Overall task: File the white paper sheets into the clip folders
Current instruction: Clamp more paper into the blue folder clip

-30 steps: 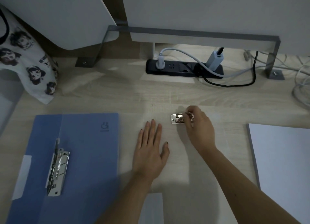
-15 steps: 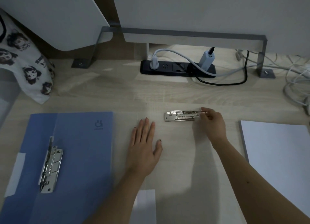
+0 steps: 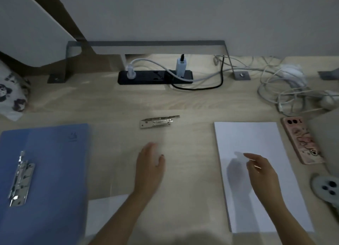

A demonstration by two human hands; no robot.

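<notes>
On my feed the left hand (image 3: 149,164) lay palm down in the middle of the desk (image 3: 183,101), thumb out to the side. Its fingers were blurred, but I saw nothing held in it. I could not tell whether it pressed on a clear folder cover there, as only faint edges showed.

The right hand (image 3: 260,171) hung over the stack of white paper (image 3: 247,134), fingers stretched loosely forward and gripping nothing, and it threw a shadow on the top sheet. I could not say whether a fingertip touched the paper. The two hands were well apart.

The stack lay flat at the right of the desk. The blue folder (image 3: 55,171) lay open at the left, and its metal clip (image 3: 21,180) ran along its left side with no sheet under it. A second metal clip (image 3: 158,121) lay crosswise beyond the left hand, apart from it.

A phone (image 3: 302,140) lay just beside the far right edge of the stack. Against the wall I saw a black power strip (image 3: 155,77) with plugs in it, a tangle of white cables (image 3: 286,90) to its right, and a patterned cloth (image 3: 11,96) at the far left.
</notes>
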